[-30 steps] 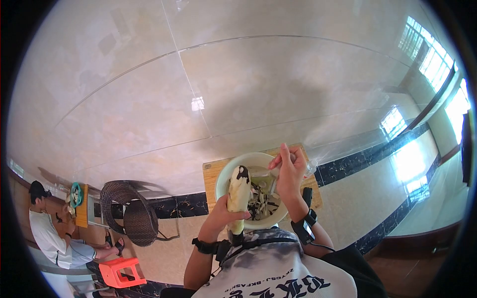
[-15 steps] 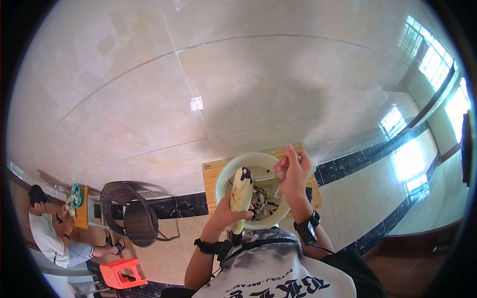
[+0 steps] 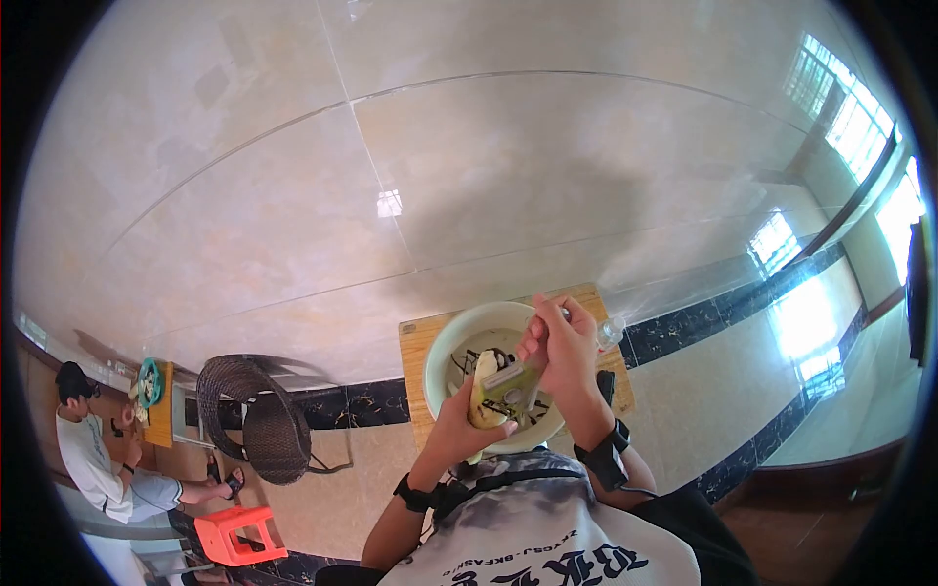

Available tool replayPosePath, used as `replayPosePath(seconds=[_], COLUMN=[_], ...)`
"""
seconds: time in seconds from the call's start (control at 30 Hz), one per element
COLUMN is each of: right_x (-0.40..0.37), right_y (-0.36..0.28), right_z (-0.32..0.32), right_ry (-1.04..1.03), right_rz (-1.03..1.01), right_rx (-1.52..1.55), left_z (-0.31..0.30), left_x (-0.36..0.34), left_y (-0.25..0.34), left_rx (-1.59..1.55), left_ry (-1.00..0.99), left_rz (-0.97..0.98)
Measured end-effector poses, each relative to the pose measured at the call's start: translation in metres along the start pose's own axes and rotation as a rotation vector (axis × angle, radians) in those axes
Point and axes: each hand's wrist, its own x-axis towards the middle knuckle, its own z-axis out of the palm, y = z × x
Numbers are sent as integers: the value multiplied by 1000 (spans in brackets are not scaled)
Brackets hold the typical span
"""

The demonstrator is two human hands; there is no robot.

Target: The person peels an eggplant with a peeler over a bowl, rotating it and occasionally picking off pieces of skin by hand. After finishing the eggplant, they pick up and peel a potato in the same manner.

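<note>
My left hand [image 3: 461,427] grips the lower end of a pale, partly peeled root vegetable [image 3: 482,383] and holds it tilted over a cream bowl [image 3: 440,344]. My right hand [image 3: 557,344] holds a peeler [image 3: 511,382] with its blade pressed against the root's side. Dark peelings lie inside the bowl. The bowl stands on a wooden board [image 3: 414,339].
A dark wicker chair [image 3: 249,415] stands to the left on the tiled floor, and an orange plastic stool [image 3: 234,534] is below it. Another person [image 3: 98,464] in a white shirt sits at the far left by a small wooden table [image 3: 159,405].
My right hand has come from the bowl's far rim down onto the root with the peeler. My left hand has lowered the root, so less of it shows.
</note>
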Motion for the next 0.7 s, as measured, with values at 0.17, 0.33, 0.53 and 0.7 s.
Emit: replayPosePath(seconds=[0.17, 0.33, 0.53, 0.7], right_x=[-7, -3, -1, 9], right_y=[7, 10, 10, 2], right_z=[8, 6, 9, 9], right_ry=[25, 31, 43, 50], right_rz=[-163, -203, -205, -238], right_rx=[-199, -265, -222, -206], left_z=[2, -7, -12, -13], left_x=[-1, -2, -3, -9], left_y=[-12, -14, -10, -1], left_rx=[50, 171, 212, 221], left_ry=[25, 21, 67, 68], left_rz=[-12, 1, -4, -40])
